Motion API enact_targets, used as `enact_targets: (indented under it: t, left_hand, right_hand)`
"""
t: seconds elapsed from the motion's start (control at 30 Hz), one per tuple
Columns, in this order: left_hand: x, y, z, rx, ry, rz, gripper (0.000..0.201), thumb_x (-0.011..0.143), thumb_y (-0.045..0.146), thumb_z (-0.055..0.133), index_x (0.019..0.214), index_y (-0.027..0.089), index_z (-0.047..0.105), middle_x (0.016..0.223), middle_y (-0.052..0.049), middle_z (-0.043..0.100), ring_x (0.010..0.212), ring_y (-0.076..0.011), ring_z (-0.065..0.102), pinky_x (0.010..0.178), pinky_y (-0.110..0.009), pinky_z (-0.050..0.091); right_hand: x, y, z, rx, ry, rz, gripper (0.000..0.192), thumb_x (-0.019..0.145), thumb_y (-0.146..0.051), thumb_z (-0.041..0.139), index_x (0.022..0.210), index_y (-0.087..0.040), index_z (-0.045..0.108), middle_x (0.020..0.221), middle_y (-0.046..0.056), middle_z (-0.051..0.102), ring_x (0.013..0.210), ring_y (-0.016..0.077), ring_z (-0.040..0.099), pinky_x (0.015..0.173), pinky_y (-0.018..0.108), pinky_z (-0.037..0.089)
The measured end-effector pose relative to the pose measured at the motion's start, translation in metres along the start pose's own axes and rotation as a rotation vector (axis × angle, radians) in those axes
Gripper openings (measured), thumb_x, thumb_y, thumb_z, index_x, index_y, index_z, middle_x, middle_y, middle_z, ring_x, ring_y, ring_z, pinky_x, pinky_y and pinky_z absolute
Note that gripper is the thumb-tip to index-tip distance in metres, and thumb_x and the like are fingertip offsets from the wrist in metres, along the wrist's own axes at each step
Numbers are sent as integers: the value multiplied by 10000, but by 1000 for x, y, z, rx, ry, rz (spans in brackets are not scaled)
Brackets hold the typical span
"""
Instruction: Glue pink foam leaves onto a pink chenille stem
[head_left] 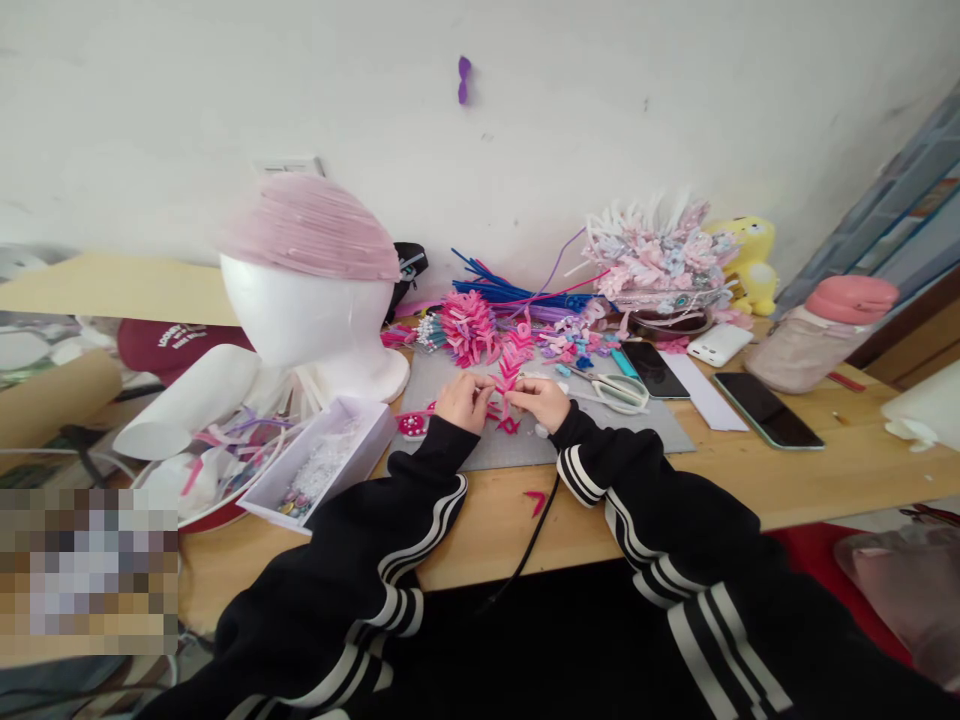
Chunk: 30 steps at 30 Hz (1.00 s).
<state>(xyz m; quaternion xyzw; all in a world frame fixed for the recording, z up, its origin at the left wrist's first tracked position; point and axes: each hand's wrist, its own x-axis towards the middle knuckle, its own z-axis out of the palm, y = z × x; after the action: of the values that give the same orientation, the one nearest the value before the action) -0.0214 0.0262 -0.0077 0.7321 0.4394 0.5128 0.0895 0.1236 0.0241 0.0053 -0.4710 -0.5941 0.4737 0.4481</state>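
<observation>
Both my hands meet over a grey cutting mat (480, 456). Between them stands a pink pipe-cleaner sprig (516, 352) made of stacked V-shaped pieces. My left hand (466, 400) pinches it low on its left side, fingers closed. From the right, my right hand (543, 398) also pinches its lower part. Below the fingers more pink bent pieces (508, 426) show on the mat. One loose pink V-shaped piece (535, 502) lies on the wood near the table's front edge. What the fingertips touch exactly is too small to make out.
A white foam head (307, 320) with a pink cap and a white box of beads (319, 465) stand left. Behind are blue pipe cleaners (517, 293) and pink bundles (469, 325). Scissors (619, 390), phones (769, 408) and a pink-lidded bottle (821, 335) lie or stand right.
</observation>
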Motion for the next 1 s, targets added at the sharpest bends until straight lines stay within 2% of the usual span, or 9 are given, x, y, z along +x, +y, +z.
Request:
enact_targets:
  t: [0.2,0.33,0.4,0.53,0.67,0.8,1.0]
  left_hand:
    - [-4,2,9,71,111,-29,89,759,218,439,703,171,490,739,-62,541,702,-168,500,721,-307,336]
    - [-4,3,13,6,180,-103,84,757,245,454,706,178,455,760,-63,524,751,-172,492,748,-315,340]
    - [-4,3,15,-92,200,-157,100,753,269,462,706,183,445,725,-36,504,682,-142,487,694,-281,365]
    - [-3,5,18,-407,130,-331,142,766,330,439,775,188,432,577,49,421,450,-67,396,485,-201,349]
    - [-3,8,16,-650,62,-475,218,744,394,456,797,185,424,607,58,461,391,-28,372,405,-171,322]
    - [-4,11,13,-776,-56,-526,298,661,435,555,679,166,427,511,72,442,385,-22,371,395,-159,330]
    - [-5,11,15,-861,-167,-570,372,559,433,644,694,156,435,523,75,472,411,-24,414,388,-148,343]
  right_hand:
    - [-8,-5,15,21,117,-92,209,588,-324,577,491,-165,482,424,-58,414,421,67,362,454,221,314]
    - [-12,-8,27,59,232,-87,209,589,-347,567,517,-168,485,445,-45,431,448,79,381,458,225,331]
    - [-12,-8,30,67,270,-84,217,584,-356,567,518,-171,476,452,-42,437,461,83,390,461,226,337]
    - [-10,-6,29,85,244,-66,205,579,-353,574,537,-170,491,473,-38,458,494,98,432,491,234,361]
    - [-9,-4,26,72,224,-57,207,582,-351,570,524,-175,479,464,-35,454,488,104,439,491,241,364]
    - [-9,-3,21,19,234,-62,192,594,-341,559,531,-173,491,470,-29,457,475,104,425,485,245,353]
    - [-7,-1,16,-22,194,-48,144,615,-309,554,564,-176,532,494,-23,467,500,116,436,503,248,357]
